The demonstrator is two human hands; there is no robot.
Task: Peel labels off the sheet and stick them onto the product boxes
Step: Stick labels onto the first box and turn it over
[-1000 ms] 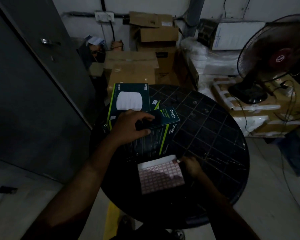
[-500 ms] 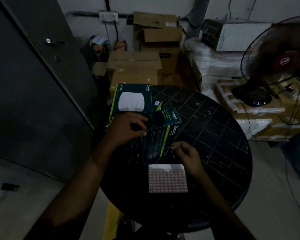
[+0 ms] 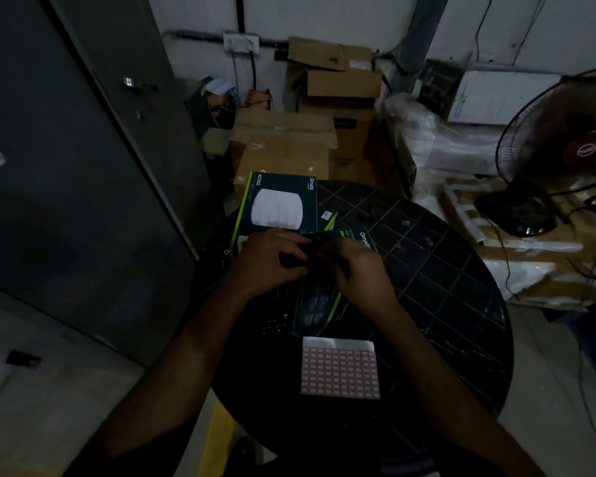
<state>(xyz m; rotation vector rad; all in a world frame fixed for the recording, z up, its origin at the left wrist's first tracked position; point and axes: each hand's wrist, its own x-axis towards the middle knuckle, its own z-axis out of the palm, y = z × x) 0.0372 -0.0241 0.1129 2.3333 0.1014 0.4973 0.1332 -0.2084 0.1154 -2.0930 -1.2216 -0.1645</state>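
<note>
Here both hands (image 3: 319, 261) clamp fingers on the top box (image 3: 327, 287) (fan (image 3: 561, 156) at right), label sheet (image 3: 340, 371) nearby.

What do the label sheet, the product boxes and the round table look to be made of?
Label sheet: paper, matte, lying flat with a pink printed grid.
Product boxes: printed cardboard, likely with a slight sheen; crisp edges, dark panels with green stripes.
Table: dark, glossy, probably moulded plastic, judging by its raised lattice pattern.

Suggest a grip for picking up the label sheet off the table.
Pinch the plain white strip along the far edge of the label sheet, coming from the right. It lies flat on the round table, and that margin looks free of labels.
</note>
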